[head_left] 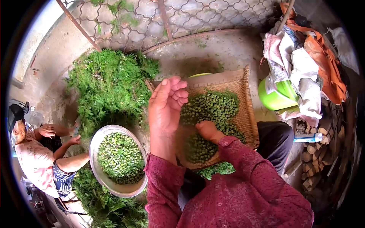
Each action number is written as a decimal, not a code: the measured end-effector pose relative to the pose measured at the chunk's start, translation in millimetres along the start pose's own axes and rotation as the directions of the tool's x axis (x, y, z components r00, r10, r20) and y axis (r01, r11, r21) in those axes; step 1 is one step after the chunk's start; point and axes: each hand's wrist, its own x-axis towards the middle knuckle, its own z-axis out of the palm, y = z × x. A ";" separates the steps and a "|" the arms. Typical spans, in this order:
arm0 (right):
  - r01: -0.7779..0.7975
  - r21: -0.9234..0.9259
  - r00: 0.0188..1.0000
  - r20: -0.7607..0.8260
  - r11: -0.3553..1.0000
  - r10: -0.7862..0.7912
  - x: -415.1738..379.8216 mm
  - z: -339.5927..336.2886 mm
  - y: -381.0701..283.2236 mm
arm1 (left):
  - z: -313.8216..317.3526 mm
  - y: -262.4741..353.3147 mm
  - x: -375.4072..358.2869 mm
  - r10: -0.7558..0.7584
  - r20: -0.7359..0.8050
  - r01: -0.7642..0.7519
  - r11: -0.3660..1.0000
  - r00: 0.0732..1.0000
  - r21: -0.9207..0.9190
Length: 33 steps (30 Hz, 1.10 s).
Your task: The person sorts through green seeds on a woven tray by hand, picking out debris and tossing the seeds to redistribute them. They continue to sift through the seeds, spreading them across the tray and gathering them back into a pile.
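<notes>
My left hand (166,104) is raised above the near left side of a woven tray (243,110), palm turned up. Its fingers curl loosely, and the palm shows nothing in it. Against the small round green fruits (215,104) heaped in the tray, my right hand (208,131) is closed like a fist. Whatever its fingers may hold is hidden. The tray has a raised rim and sits in front of my body, by my dark-trousered knee (275,142).
Left of me stands a metal basin (99,171) of similar fruits. Another person (42,155) sits beyond it. Feathery green plants (110,83) lie in a heap. To the right are a lime-green bucket (279,97), sacks (304,64) and stacked firewood (313,152). Wire mesh (201,17) stands behind.
</notes>
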 end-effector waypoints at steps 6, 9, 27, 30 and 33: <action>-0.032 -0.022 0.998 0.046 0.999 0.033 -5.6 -15.7 -9.5 | -7.2 7.3 -5.0 0.009 0.002 -0.009 1.000 1.000 0.009; -0.135 -0.002 0.989 0.055 0.991 0.135 -1.5 -2.1 -13.8 | -7.8 11.4 -8.8 0.020 -0.005 -0.020 1.000 1.000 0.003; 0.078 0.444 0.986 -0.169 0.893 -0.002 -6.6 -5.0 5.8 | -10.4 13.5 -6.1 0.046 -0.009 -0.046 0.998 0.999 -0.050; -0.152 0.719 0.979 0.206 0.679 0.001 -26.0 -22.8 4.5 | -6.6 12.2 -6.0 0.046 -0.012 -0.047 0.998 0.999 -0.049; -0.112 0.685 0.977 0.207 0.720 -0.045 -36.0 -23.0 -3.5 | -5.1 7.6 -5.6 0.044 -0.004 -0.044 0.998 0.999 -0.044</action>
